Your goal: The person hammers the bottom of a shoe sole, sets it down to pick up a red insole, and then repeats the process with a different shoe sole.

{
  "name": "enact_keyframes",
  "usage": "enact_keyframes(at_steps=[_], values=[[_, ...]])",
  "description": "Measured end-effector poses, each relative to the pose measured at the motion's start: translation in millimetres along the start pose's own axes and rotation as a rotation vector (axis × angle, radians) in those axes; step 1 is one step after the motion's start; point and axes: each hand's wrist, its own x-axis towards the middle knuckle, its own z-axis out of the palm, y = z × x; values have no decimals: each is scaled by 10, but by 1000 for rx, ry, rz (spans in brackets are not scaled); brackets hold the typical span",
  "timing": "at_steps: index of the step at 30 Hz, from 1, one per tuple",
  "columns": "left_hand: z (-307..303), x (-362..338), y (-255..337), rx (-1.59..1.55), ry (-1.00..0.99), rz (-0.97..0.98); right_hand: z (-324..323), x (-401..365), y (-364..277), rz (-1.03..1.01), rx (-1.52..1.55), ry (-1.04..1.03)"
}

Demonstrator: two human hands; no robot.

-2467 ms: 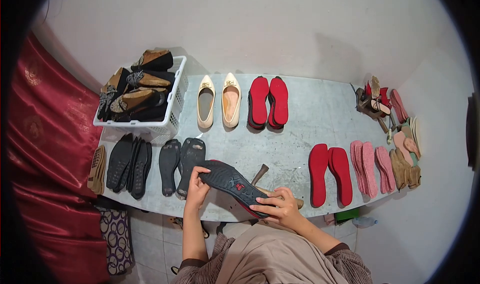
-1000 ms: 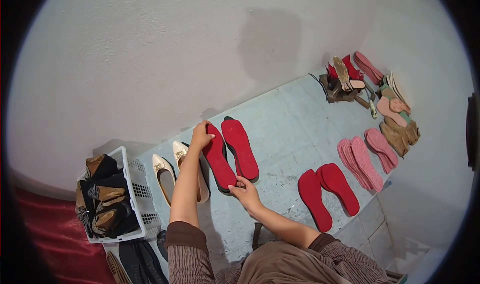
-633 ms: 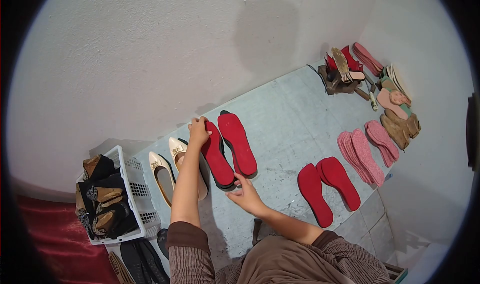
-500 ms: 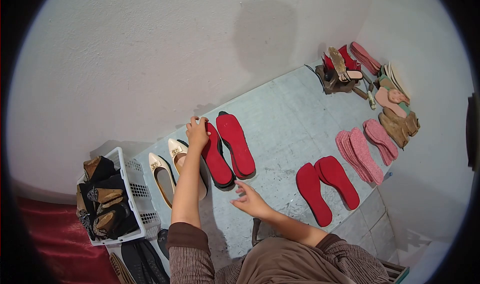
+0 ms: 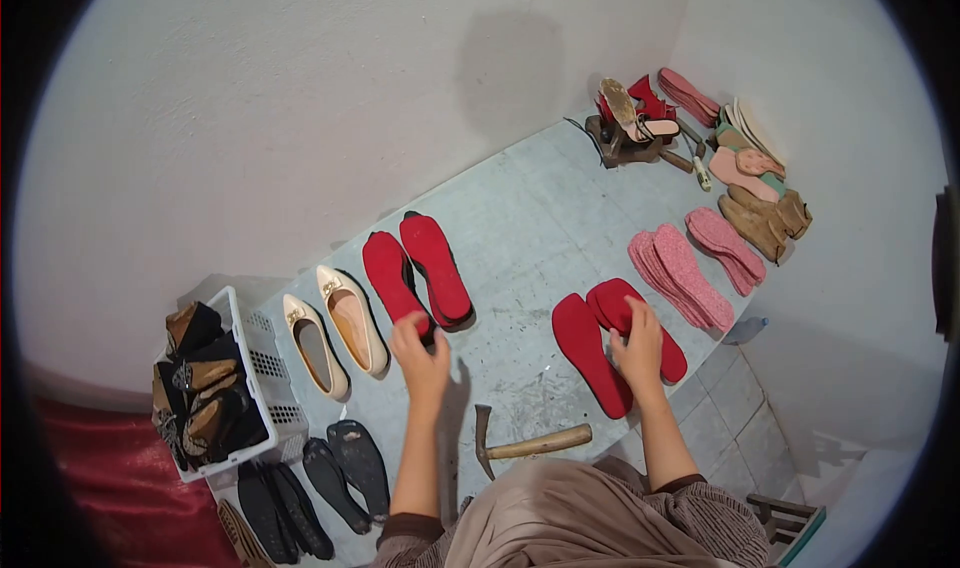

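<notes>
My left hand (image 5: 420, 358) is over the heel end of a stack of red insoles (image 5: 392, 273), its fingers and thumb apart. Beside that stack, to its right, lies another red insole stack (image 5: 435, 268) with dark material beneath. My right hand (image 5: 642, 346) reaches over a pair of red insoles on the right, fingers spread across the farther insole (image 5: 610, 298) and covering part of it. The nearer red insole (image 5: 590, 353) lies just left of that hand. Between my forearms rests a hammer (image 5: 540, 442) with a wooden handle.
Cream flat shoes (image 5: 352, 320) stand at left, near a white basket (image 5: 262, 368) of dark shoes. Black soles (image 5: 358, 465) lie in front. Pink insoles (image 5: 685, 273) and brown shoe pieces (image 5: 760, 223) line the right side. Tools and sandals (image 5: 630, 128) sit at the far corner.
My left hand has come back from the toe end of the left red insoles to their heel end. My right hand has moved right, onto the other red insoles. The hammer now shows fully.
</notes>
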Motion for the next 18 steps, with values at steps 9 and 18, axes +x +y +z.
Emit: enact_keyframes(at_steps=[9,18], values=[[-475,-1583,331,-141,-131,-331,198,-242,953,202,-309,-33],[-1039,-2197,344,-80,23,-508,-18,-212,934,227,-105,43]])
